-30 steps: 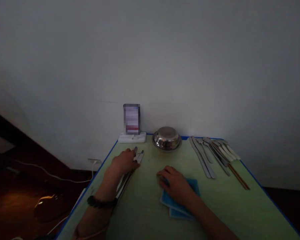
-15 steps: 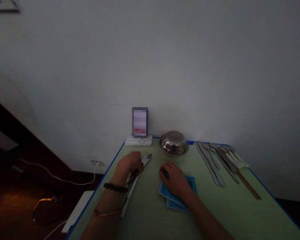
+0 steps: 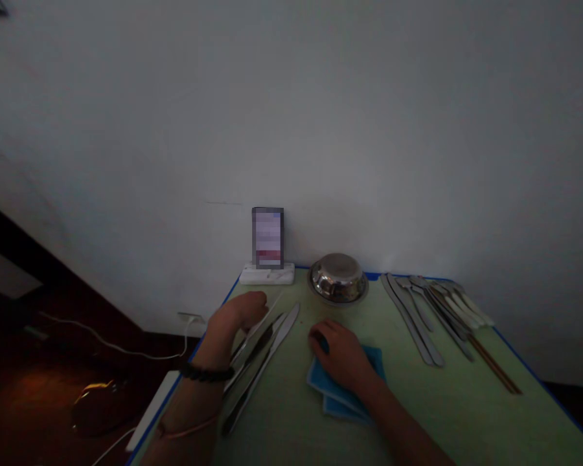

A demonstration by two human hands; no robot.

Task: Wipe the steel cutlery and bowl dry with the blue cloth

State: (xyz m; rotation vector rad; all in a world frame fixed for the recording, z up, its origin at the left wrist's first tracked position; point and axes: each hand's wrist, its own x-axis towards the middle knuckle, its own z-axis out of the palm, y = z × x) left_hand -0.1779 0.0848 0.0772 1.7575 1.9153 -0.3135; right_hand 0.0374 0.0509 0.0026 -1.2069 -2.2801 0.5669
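Note:
My left hand (image 3: pixel 243 312) is at the left of the table, its fingers curled round a thin metal knife (image 3: pixel 273 303) seen nearly edge-on; the fingertips are partly hidden. Two more table knives lie slantwise just right of it, a dark-looking knife (image 3: pixel 261 341) and a brighter knife (image 3: pixel 274 346), side by side but spread apart. My right hand (image 3: pixel 337 353) rests on a small stack of blue cloths (image 3: pixel 375 364). Its fingers are loosely curled at the cloth's far left corner, with dark blue showing between thumb and fingers.
Behind my hands, an upturned steel bowl (image 3: pixel 339 277) stands near the wall. A phone (image 3: pixel 268 236) leans in a white stand (image 3: pixel 266 277). Along the right lie knives (image 3: pixel 412 323), forks, spoons with white handles (image 3: pixel 466 309) and wooden chopsticks (image 3: pixel 495 366). The table has a blue edge.
My left hand has shifted slightly left. The knives that lay bunched under it are now spread apart, two of them out of the hand. My right hand stays on the blue cloths.

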